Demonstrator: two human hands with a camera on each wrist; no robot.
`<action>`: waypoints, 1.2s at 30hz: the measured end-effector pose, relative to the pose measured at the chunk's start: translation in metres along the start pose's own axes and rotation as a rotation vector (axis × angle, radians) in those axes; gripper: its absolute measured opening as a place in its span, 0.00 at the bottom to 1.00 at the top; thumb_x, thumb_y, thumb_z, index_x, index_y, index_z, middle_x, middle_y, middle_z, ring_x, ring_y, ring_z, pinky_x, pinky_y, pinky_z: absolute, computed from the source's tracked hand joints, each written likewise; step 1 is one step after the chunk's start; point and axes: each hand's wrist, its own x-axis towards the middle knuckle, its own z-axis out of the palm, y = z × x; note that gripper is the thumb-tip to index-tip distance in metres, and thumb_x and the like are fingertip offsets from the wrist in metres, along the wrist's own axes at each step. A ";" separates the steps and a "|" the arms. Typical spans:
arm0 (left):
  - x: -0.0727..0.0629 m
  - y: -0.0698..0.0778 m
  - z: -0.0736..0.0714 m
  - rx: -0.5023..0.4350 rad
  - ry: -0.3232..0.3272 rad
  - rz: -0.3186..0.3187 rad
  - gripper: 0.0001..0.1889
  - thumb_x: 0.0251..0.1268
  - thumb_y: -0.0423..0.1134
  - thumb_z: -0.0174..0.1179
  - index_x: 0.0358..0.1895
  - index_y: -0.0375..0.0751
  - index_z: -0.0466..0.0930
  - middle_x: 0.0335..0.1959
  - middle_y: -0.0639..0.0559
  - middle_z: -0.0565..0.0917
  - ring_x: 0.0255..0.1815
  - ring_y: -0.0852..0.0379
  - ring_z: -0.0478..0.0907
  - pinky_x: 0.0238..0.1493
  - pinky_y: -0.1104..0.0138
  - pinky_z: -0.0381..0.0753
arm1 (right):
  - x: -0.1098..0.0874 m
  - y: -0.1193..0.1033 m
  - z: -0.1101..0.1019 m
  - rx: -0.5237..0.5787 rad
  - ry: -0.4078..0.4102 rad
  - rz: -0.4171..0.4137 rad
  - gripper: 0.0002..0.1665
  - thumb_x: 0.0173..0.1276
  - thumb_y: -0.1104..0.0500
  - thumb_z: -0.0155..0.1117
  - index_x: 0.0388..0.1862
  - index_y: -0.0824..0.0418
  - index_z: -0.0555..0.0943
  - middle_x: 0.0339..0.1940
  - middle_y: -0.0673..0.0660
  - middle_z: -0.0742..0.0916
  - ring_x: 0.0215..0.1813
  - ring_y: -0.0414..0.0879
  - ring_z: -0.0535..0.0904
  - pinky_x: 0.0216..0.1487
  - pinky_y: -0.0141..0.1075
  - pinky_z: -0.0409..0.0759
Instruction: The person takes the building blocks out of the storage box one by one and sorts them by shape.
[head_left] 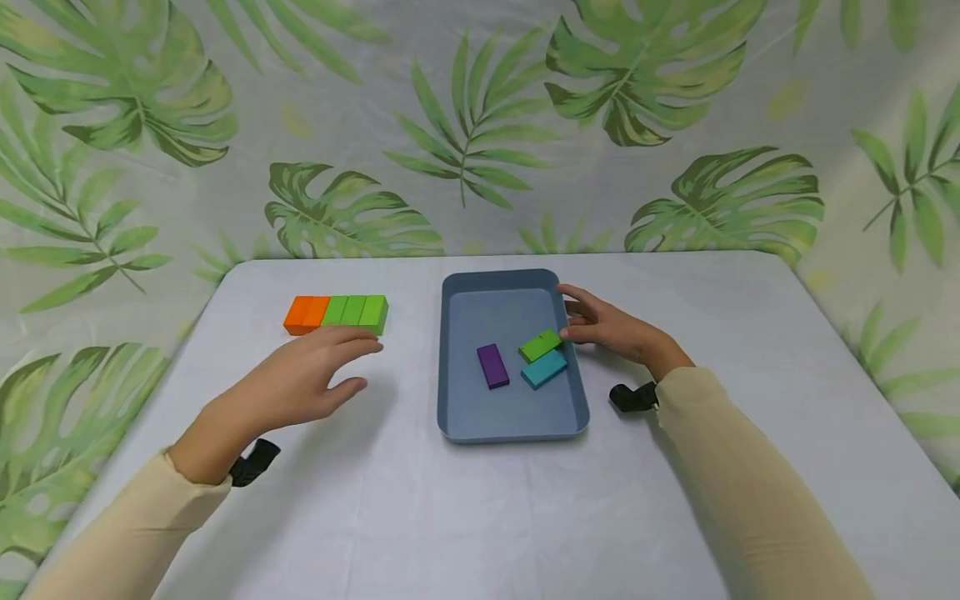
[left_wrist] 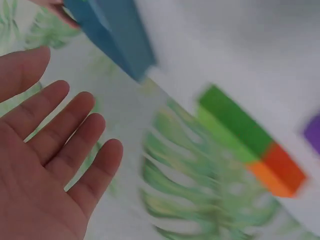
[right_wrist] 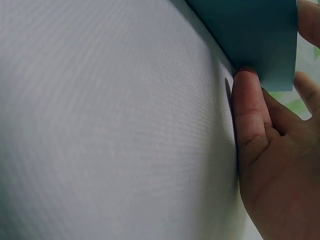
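Note:
A blue-grey tray lies on the table with a purple block, a green block and a teal block inside. My right hand grips the tray's right side: its thumb and a fingertip reach the rim, while other fingers press the outer wall low by the tabletop. Over the table left of the tray hovers my left hand, holding nothing, its fingers spread and loosely extended. Just beyond it stands a row of green blocks and orange blocks, its front edge partly covered by that hand.
White cloth covers the table, and leaf-patterned fabric hangs behind it. The left wrist view has a purple block at its right edge, near the green and orange row. Black wrist devices sit under both wrists.

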 end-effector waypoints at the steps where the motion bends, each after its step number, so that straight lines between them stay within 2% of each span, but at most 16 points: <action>1: 0.008 0.006 -0.003 0.004 -0.005 0.022 0.21 0.62 0.38 0.66 0.59 0.39 0.80 0.60 0.45 0.82 0.63 0.44 0.77 0.63 0.50 0.78 | 0.000 0.000 0.000 -0.001 0.001 0.001 0.52 0.73 0.51 0.61 0.83 0.42 0.40 0.83 0.64 0.50 0.82 0.66 0.49 0.79 0.62 0.51; 6: 0.052 0.032 -0.009 0.030 -0.045 0.131 0.19 0.65 0.39 0.64 0.58 0.41 0.81 0.58 0.48 0.82 0.62 0.48 0.78 0.63 0.54 0.79 | 0.002 0.000 0.001 0.004 0.004 0.003 0.51 0.73 0.52 0.61 0.83 0.43 0.40 0.83 0.64 0.50 0.82 0.65 0.49 0.79 0.62 0.52; 10: 0.083 0.051 -0.004 0.092 -0.097 0.180 0.18 0.65 0.38 0.62 0.58 0.41 0.81 0.58 0.48 0.83 0.60 0.49 0.78 0.60 0.56 0.81 | 0.001 0.001 0.001 0.013 -0.004 0.001 0.51 0.73 0.52 0.61 0.83 0.43 0.40 0.83 0.64 0.50 0.82 0.66 0.49 0.79 0.62 0.51; 12: 0.095 0.060 0.000 0.132 -0.126 0.171 0.19 0.65 0.38 0.61 0.59 0.41 0.81 0.58 0.48 0.83 0.59 0.48 0.79 0.57 0.57 0.82 | 0.001 0.002 0.000 0.011 -0.008 0.001 0.51 0.73 0.52 0.60 0.83 0.43 0.40 0.83 0.64 0.50 0.82 0.66 0.48 0.79 0.62 0.51; 15: 0.113 0.071 0.008 0.175 -0.169 0.118 0.19 0.68 0.39 0.59 0.61 0.42 0.80 0.59 0.48 0.82 0.58 0.47 0.79 0.53 0.56 0.84 | 0.000 0.001 -0.001 0.003 -0.003 0.006 0.51 0.73 0.52 0.61 0.83 0.43 0.40 0.83 0.64 0.50 0.82 0.66 0.49 0.79 0.62 0.51; 21: 0.149 0.084 0.020 0.175 -0.212 0.016 0.21 0.70 0.44 0.58 0.63 0.46 0.78 0.61 0.49 0.80 0.56 0.49 0.78 0.50 0.55 0.84 | -0.001 0.000 -0.001 0.018 -0.008 0.002 0.51 0.73 0.52 0.60 0.83 0.43 0.40 0.83 0.64 0.50 0.82 0.65 0.49 0.79 0.62 0.52; 25: 0.164 0.088 0.027 0.183 -0.306 -0.045 0.20 0.70 0.44 0.56 0.62 0.45 0.78 0.58 0.49 0.81 0.52 0.50 0.79 0.48 0.55 0.84 | 0.000 0.000 0.001 0.022 -0.017 -0.001 0.51 0.73 0.51 0.60 0.83 0.43 0.39 0.83 0.64 0.51 0.82 0.65 0.49 0.79 0.61 0.53; 30: 0.174 0.091 0.040 0.189 -0.406 -0.092 0.20 0.70 0.46 0.54 0.59 0.42 0.80 0.56 0.48 0.82 0.49 0.52 0.79 0.46 0.55 0.83 | -0.001 0.000 0.000 0.008 0.004 0.006 0.51 0.73 0.52 0.61 0.83 0.43 0.41 0.83 0.63 0.52 0.82 0.65 0.51 0.79 0.61 0.53; 36: 0.176 0.090 0.052 0.181 -0.464 -0.148 0.26 0.70 0.58 0.55 0.58 0.41 0.81 0.61 0.47 0.80 0.58 0.50 0.78 0.54 0.53 0.82 | 0.000 0.000 -0.001 0.006 0.000 0.003 0.51 0.73 0.52 0.61 0.83 0.43 0.41 0.83 0.64 0.52 0.82 0.65 0.50 0.79 0.62 0.52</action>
